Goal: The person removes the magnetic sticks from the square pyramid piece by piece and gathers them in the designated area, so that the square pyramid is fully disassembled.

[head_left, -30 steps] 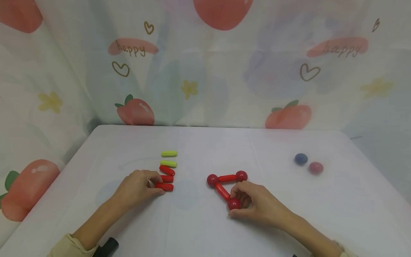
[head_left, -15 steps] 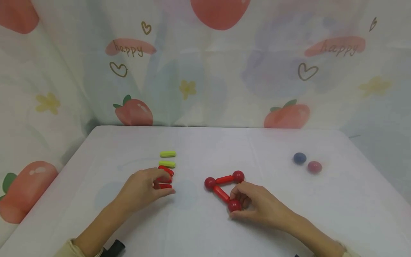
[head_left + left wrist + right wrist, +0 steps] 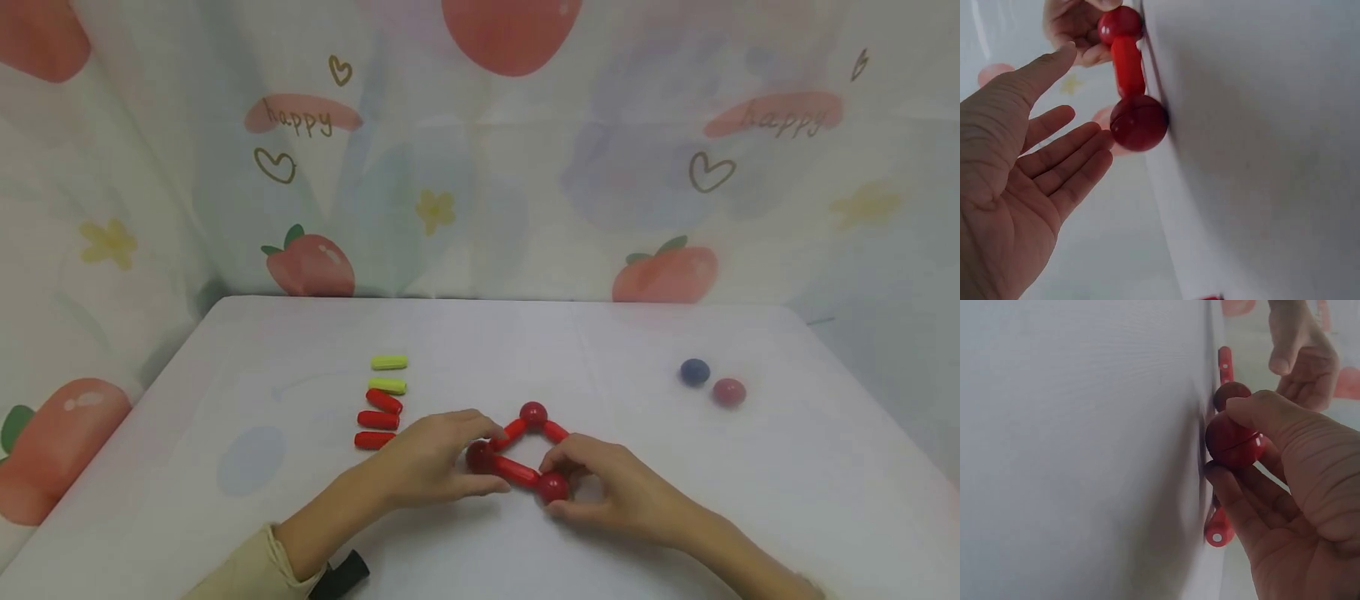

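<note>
Red balls and red rods are joined into an angular frame. In the head view, my right hand [image 3: 622, 496] pinches its near red ball [image 3: 553, 487] between thumb and fingers. A red rod [image 3: 516, 472] runs from there to the dark red ball [image 3: 478, 457] on the left. My left hand [image 3: 427, 462] is beside that ball, fingers extended and thumb apart; in the left wrist view the fingertips reach the ball [image 3: 1139, 123], though contact is unclear. A third red ball [image 3: 534, 414] stands at the back with a rod on each side, one partly hidden by my right hand.
Three loose red rods [image 3: 378, 419] lie left of my left hand, the nearest partly covered by it. Two yellow-green rods [image 3: 389, 362] lie behind them. A blue ball [image 3: 694, 372] and a pink ball [image 3: 729, 393] rest at the right. A patterned cloth [image 3: 480, 192] hangs behind.
My left hand has moved right from the loose red rods to the frame's left ball. The frame has turned, its left ball coming nearer, while my right hand keeps pinching the same ball.
</note>
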Demonstrator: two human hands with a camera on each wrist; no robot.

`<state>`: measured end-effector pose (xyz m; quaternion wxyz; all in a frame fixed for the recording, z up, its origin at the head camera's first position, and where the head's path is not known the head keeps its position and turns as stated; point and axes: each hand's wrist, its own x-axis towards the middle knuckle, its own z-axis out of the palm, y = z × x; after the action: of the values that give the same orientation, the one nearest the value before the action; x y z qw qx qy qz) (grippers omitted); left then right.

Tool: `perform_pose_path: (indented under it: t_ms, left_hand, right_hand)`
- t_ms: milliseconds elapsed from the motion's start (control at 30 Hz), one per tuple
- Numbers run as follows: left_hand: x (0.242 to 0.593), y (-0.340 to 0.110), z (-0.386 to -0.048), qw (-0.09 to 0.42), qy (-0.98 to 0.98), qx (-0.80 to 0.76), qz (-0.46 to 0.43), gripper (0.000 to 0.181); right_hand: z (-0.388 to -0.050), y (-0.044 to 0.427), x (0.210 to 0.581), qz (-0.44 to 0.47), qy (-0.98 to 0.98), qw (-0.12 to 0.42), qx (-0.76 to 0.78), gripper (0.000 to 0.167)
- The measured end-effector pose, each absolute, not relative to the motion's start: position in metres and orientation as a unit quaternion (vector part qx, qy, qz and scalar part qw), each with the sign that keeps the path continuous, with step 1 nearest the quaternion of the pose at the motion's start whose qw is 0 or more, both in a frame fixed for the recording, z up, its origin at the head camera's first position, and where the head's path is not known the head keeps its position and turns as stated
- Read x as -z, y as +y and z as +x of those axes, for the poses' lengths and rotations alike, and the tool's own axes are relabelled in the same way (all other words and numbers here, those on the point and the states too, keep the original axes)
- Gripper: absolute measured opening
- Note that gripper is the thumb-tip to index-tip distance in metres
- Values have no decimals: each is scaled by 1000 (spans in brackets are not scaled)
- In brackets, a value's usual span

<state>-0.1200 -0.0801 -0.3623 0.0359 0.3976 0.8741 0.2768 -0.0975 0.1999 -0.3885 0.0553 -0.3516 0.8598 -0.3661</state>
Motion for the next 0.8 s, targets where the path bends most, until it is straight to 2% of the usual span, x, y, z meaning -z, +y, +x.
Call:
perform_pose_path:
  t_ms: [133, 467, 600, 800]
  left_hand:
    - [367, -65, -123, 61, 874, -247, 414, 45]
    - [376, -44, -132, 71, 864, -220, 448, 31]
    - [377, -42, -132, 72, 864, -214, 451, 28]
    - [378, -42, -130, 42, 866, -208, 453, 22]
  right_hand:
    - [-97, 206, 391, -351, 861, 26, 367, 37]
    - [-98, 216, 393, -336, 854, -20, 396, 43]
    - [-95, 219, 394, -325, 854, -22, 406, 42]
    - [-96, 219, 394, -310, 854, -12, 418, 38]
